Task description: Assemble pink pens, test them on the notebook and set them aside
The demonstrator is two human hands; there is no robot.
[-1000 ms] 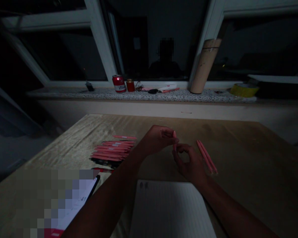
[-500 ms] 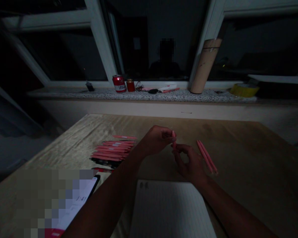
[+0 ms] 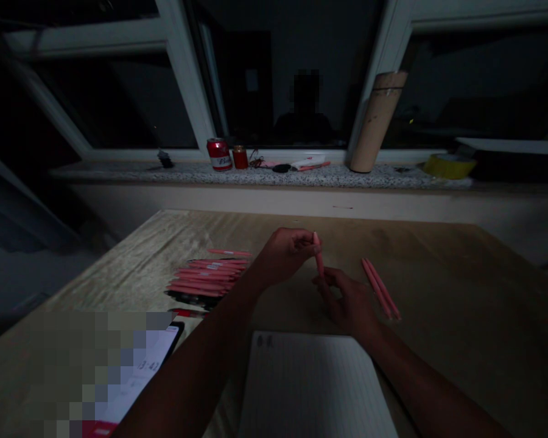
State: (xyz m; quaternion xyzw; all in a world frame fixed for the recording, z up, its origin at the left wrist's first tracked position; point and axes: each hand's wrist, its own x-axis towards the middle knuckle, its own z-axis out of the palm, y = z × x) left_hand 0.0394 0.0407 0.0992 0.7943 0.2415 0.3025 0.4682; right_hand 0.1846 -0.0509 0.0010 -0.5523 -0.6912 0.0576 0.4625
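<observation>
The left hand (image 3: 284, 254) pinches a pink pen (image 3: 319, 260) near its upper end, and the right hand (image 3: 349, 299) has thumb and fingers closed at its lower end — both clamped on the same pen. It stands nearly upright, tilted slightly, over the bench (image 3: 442, 261) and beyond the far edge of a lined notebook (image 3: 313, 386). Just right of the right hand, two pink pens (image 3: 380, 288) lie side by side. Left of the left hand sits a row of pink pens (image 3: 207, 277) — black ones (image 3: 194, 298) along its near side — with a lit phone (image 3: 139, 371) nearer.
</observation>
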